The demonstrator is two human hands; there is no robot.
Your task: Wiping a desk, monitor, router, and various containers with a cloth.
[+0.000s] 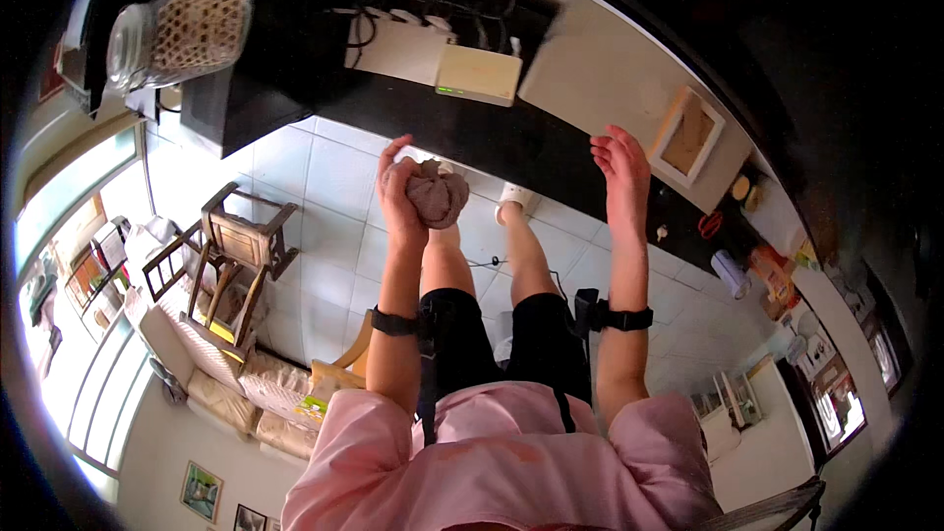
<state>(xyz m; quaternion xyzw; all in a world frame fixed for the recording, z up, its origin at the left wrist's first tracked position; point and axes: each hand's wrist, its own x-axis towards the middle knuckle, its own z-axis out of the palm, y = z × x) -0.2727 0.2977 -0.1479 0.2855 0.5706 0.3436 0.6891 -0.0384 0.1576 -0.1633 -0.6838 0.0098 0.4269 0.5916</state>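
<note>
My left hand [399, 195] grips a bunched brownish-grey cloth [439, 198] in front of the dark cabinet top [442, 107], near its front edge. My right hand [625, 175] is raised over the same dark surface, its fingers loosely bent and nothing seen in them. Near that hand, a white-rimmed frame [714, 134] lies on a wide pale panel [590, 66]. A white router box [479, 72] with green lights sits farther back, between the two hands from this view. Black straps circle both my forearms.
A patterned glass jar [199, 37] stands at the far left. Dark cables run behind a white box [394, 48]. Red-handled scissors [710, 224] and a pale cylindrical container [730, 274] are to the right. A wooden chair [247, 228] and a sofa [221, 394] stand at left on the tiled floor.
</note>
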